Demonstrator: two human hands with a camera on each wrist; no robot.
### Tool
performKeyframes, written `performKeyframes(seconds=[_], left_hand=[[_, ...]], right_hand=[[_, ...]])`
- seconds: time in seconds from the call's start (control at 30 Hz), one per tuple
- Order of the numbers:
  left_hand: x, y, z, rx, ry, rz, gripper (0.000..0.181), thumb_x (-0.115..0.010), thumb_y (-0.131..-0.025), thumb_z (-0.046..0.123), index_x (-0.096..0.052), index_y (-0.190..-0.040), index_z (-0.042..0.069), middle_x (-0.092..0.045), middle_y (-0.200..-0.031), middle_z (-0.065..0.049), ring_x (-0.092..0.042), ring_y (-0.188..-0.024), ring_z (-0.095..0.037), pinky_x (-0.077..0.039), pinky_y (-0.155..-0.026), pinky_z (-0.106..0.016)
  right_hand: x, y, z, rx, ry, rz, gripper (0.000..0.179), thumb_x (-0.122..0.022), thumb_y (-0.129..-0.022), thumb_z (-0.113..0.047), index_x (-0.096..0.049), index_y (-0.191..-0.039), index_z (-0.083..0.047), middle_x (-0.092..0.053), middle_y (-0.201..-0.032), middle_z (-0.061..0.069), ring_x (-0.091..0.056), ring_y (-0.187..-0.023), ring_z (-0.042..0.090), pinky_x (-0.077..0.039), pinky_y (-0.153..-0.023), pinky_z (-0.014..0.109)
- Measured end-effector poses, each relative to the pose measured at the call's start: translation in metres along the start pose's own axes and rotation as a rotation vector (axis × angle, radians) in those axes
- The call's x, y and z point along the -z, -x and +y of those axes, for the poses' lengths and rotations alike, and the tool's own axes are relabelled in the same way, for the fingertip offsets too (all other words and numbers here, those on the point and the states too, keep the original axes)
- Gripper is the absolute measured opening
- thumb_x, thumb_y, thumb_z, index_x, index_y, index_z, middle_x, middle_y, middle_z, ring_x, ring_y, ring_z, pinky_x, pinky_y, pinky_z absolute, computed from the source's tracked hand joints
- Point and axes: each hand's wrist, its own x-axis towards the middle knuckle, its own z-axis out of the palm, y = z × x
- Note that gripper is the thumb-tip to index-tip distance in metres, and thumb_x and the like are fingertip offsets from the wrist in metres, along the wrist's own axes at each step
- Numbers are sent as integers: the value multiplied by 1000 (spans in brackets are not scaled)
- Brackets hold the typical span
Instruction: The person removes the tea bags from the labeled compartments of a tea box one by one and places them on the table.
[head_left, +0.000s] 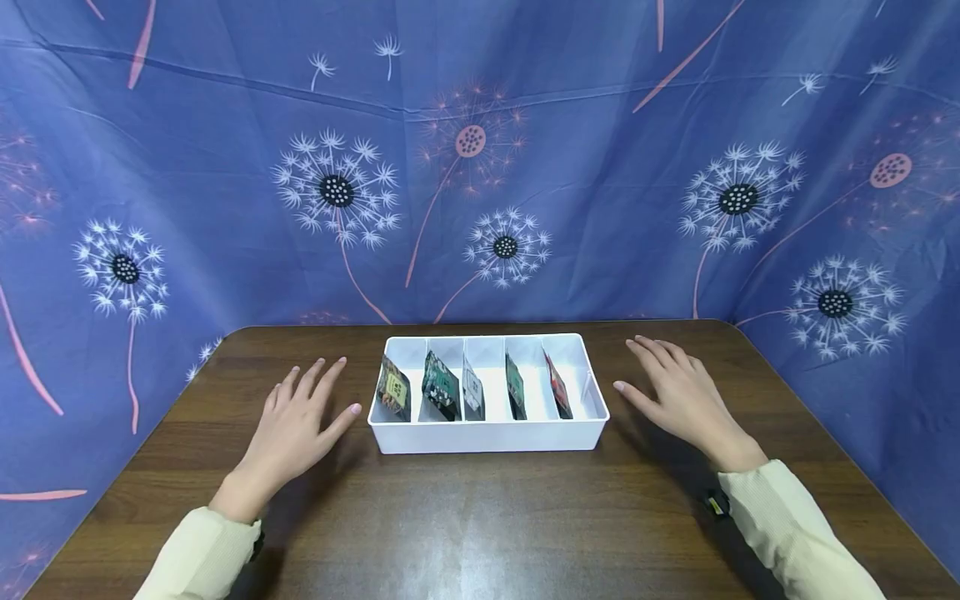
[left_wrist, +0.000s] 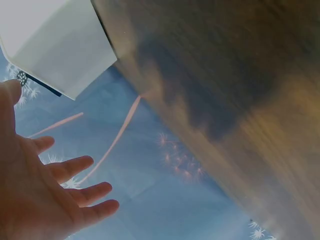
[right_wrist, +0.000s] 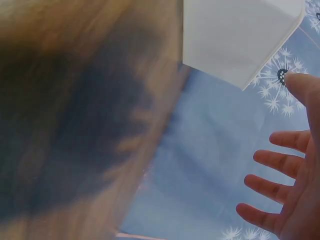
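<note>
A white box [head_left: 487, 438] with several compartments stands on the table between the two hands. In each compartment one flat packet leans at a slant: a dark packet with a yellow label [head_left: 393, 389] at the left, a green-and-black one [head_left: 441, 387], a whitish one [head_left: 473, 392], a narrow green one [head_left: 515, 388], and a red one [head_left: 558, 388] at the right. My left hand [head_left: 294, 425] hovers left of the box, fingers spread, holding nothing. On the other side my right hand [head_left: 678, 396] also has its fingers extended and holds nothing. Both wrist views show the box's outer end wall.
The brown wooden table [head_left: 480, 517] carries the box near its far edge. Behind and beside it hangs a blue cloth [head_left: 600, 167] printed with dandelions. Dark bands with small devices, such as the right one [head_left: 717, 503], sit under the sleeves at the wrists.
</note>
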Motion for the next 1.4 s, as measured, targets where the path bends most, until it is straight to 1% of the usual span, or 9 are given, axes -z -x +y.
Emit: performKeyframes(seconds=[0.27,0.5,0.73,0.93,1.23,1.4], left_hand=[[-1,-6,8,-24,20,-17,69,-43,-88,58,-23,-145,26,-35,-143,-15,-30,-127,-47,-26,-94,-64],[-2,-9,14,-56,27,-8,67,-47,-87,57,-26,-144,27,-38,-141,-13,-35,-125,-44,-30,-92,-62],[-2,-12,19,-90,32,-8,66,-47,-87,56,-29,-143,25,-42,-139,-13,-40,-121,-42,-34,-90,-60],[-3,-14,23,-98,34,-27,66,-49,-86,56,-34,-141,23,-44,-137,-11,-42,-120,-39,-36,-88,-59],[-8,-16,26,-113,50,-52,64,-43,-87,59,-36,-140,23,-50,-131,-9,-44,-120,-37,-37,-89,-57],[-10,-17,26,-126,55,-59,64,-40,-88,60,-38,-139,22,-50,-130,-10,-45,-119,-36,-37,-89,-56]], right_hand=[[3,-12,-9,56,5,12,61,-58,-84,-46,-48,-131,-8,-48,-134,12,-44,-117,34,-38,-84,54],[2,-19,-19,126,12,39,57,-62,-82,-42,-53,-126,-8,-52,-129,12,-49,-112,32,-40,-82,51],[2,-26,-29,196,13,50,54,-61,-82,-42,-55,-123,-7,-56,-124,12,-50,-109,31,-41,-82,50],[0,-30,-38,246,12,27,51,-60,-83,-40,-56,-122,-8,-58,-122,10,-50,-109,29,-41,-84,49],[-8,-34,-46,312,9,-20,48,-61,-83,-38,-58,-121,-9,-60,-118,8,-52,-107,25,-42,-85,45],[-11,-36,-48,338,-12,-48,46,-62,-83,-36,-59,-120,-10,-60,-117,6,-52,-108,25,-42,-86,45]])
